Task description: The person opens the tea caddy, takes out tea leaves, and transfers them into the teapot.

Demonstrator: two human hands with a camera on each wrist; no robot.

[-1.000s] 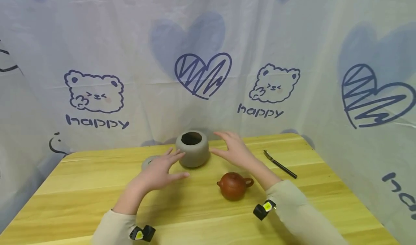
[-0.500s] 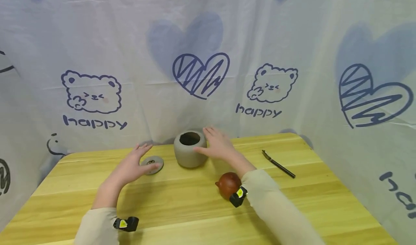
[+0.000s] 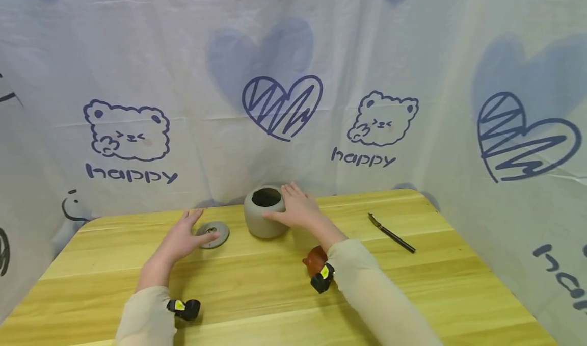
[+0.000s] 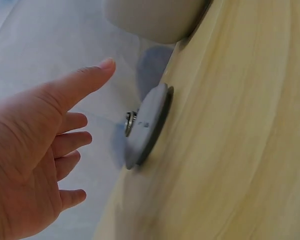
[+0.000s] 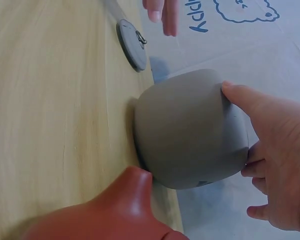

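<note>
A grey round jar (image 3: 266, 220) stands upright at the table's back, its dark mouth uncovered. My right hand (image 3: 300, 208) is at its right side, the thumb touching near the rim and the other fingers extended along the far side. In the right wrist view, the little finger is apart from the jar (image 5: 185, 130). Left of it lies a flat grey lid (image 3: 222, 232) with a small metal ring (image 4: 129, 123) on top. My left hand (image 3: 180, 239) hovers beside the lid with fingers spread, holding nothing; in the left wrist view a gap separates thumb and lid.
A reddish-brown teapot (image 3: 314, 261) stands in front of the jar, partly hidden by my right wrist. Farther right lies a slim dark tool (image 3: 393, 235) with a metal tip. A printed cloth (image 3: 206, 147) hangs behind the wooden table (image 3: 247, 290).
My left hand has moved left, from in front of the jar to the lid. My right hand has moved left onto the jar's side, its arm now covering part of the teapot.
</note>
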